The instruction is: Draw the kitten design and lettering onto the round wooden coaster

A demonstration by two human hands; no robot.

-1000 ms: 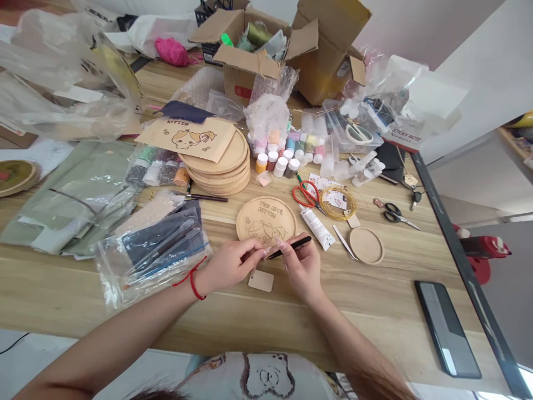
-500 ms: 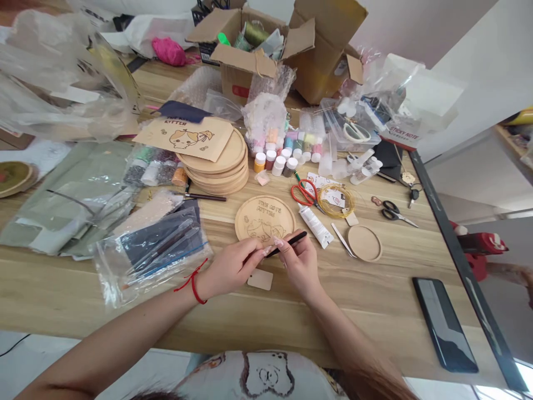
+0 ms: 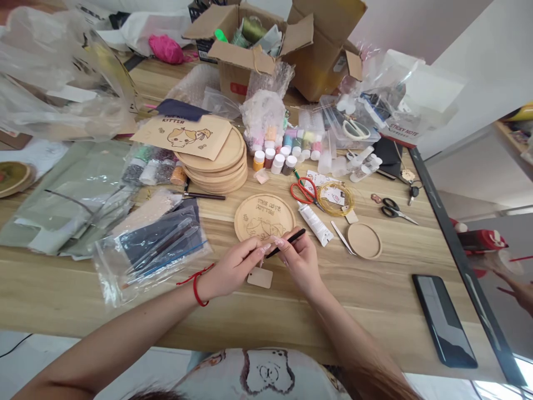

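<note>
My right hand [image 3: 303,263] grips a slim black pen-like stick [image 3: 298,235], slanted with its upper end to the right. My left hand [image 3: 236,268] is closed, thumb and fingers pinched near the stick's lower end; whatever is between them is too small to make out. Just beyond both hands lies a round wooden plate [image 3: 245,221] with outlined lettering and a kitten drawing, its near edge partly covered by my fingers. Below the hands, a small wooden tag [image 3: 260,279] with a hole rests flat on the table.
Left are stacked wooden plates [image 3: 220,180] under a kitten pattern sheet [image 3: 183,135] and a plastic bag of tools [image 3: 154,255]. Paint jars [image 3: 278,163], red-handled scissors [image 3: 303,191], a white tube [image 3: 315,223], tweezers [image 3: 342,238], a wooden ring [image 3: 380,245] and a phone [image 3: 443,321] lie rightward.
My hands stay almost in place, with only slight finger shifts at the stick. The view has moved a little. At the far right edge, another person's hand has shifted.
</note>
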